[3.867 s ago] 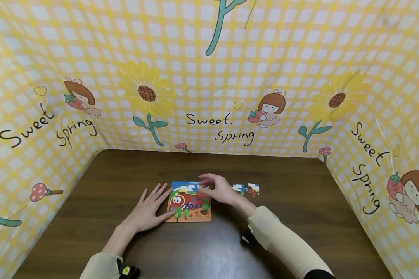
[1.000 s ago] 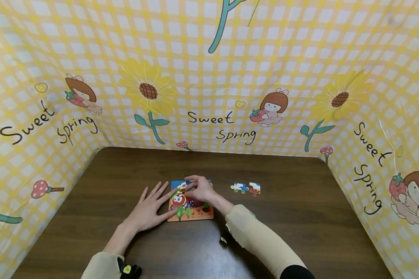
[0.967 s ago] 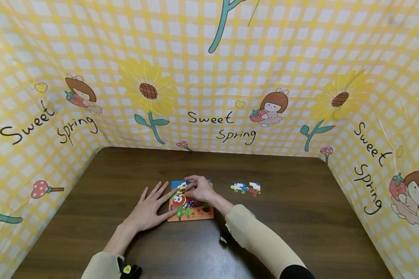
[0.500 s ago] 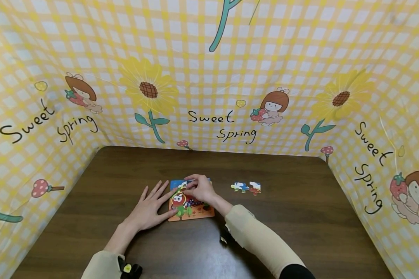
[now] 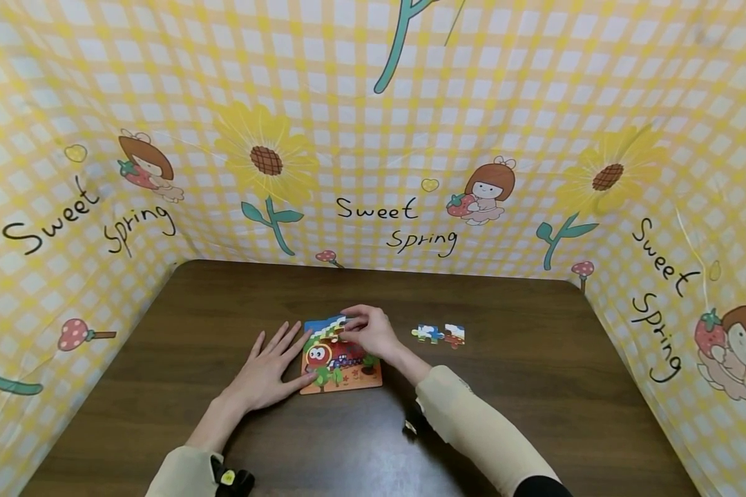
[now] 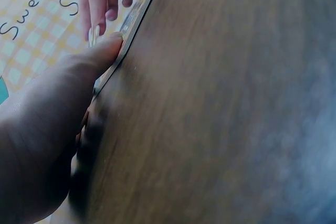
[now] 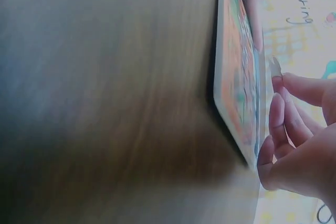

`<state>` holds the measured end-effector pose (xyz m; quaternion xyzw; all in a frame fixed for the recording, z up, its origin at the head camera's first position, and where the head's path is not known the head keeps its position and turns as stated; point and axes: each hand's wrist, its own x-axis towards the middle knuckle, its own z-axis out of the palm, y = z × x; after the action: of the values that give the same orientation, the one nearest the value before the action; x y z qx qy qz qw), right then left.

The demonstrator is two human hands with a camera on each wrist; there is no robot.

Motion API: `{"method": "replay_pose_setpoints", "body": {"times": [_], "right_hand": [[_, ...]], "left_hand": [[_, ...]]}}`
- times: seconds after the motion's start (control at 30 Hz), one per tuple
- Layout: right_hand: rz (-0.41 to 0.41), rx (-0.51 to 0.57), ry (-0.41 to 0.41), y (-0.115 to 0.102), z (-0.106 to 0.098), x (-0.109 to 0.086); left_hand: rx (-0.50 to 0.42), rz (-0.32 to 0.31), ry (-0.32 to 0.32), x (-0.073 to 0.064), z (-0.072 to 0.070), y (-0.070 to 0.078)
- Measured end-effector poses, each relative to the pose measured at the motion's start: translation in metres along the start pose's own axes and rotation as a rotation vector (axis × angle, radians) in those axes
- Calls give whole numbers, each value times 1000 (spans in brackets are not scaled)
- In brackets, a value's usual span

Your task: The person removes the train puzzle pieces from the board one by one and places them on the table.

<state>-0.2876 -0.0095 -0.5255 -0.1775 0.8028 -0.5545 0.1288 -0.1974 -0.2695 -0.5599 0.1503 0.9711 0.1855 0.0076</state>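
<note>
A jigsaw puzzle board [image 5: 342, 378] with a red cartoon train lies flat on the table. My left hand [image 5: 264, 376] rests on its left side, fingers straight and spread; in the left wrist view the thumb [image 6: 102, 53] presses on the board's edge. Above the board's upper part, my right hand [image 5: 373, 335] pinches a small puzzle piece [image 7: 276, 68] between thumb and fingertips. That piece is held off the board in the right wrist view. Part of the board's upper right is hidden behind the right hand.
Two loose puzzle pieces, one blue and green [image 5: 427, 334] and one white and red [image 5: 454, 335], lie on the brown table [image 5: 510, 386] to the right of the board. A yellow checked cloth [image 5: 373, 152] surrounds the table's back and sides.
Earlier the right hand was right of this spot, then went left over the board's top. In the last half second it has drawn back slightly right with the piece. The left hand has stayed put.
</note>
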Motion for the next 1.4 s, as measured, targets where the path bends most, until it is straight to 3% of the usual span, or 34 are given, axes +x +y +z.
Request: {"method": "replay_pose_setpoints", "body": {"times": [0.37,0.6,0.83,1.4], "right_hand": [[3,13,25,13,-35,-16],[21,41,-14,20,-56,-26],[-18,20,-29,28,-76,-33],[-51,-250,69,44,-102,-47]], "left_hand": [[-12,2,2,-1,1,0],[-11,-2,-1,-1,1,1],[-21,-2,4,-1,-2,3],[-11,-1,6,-1,0,1]]}}
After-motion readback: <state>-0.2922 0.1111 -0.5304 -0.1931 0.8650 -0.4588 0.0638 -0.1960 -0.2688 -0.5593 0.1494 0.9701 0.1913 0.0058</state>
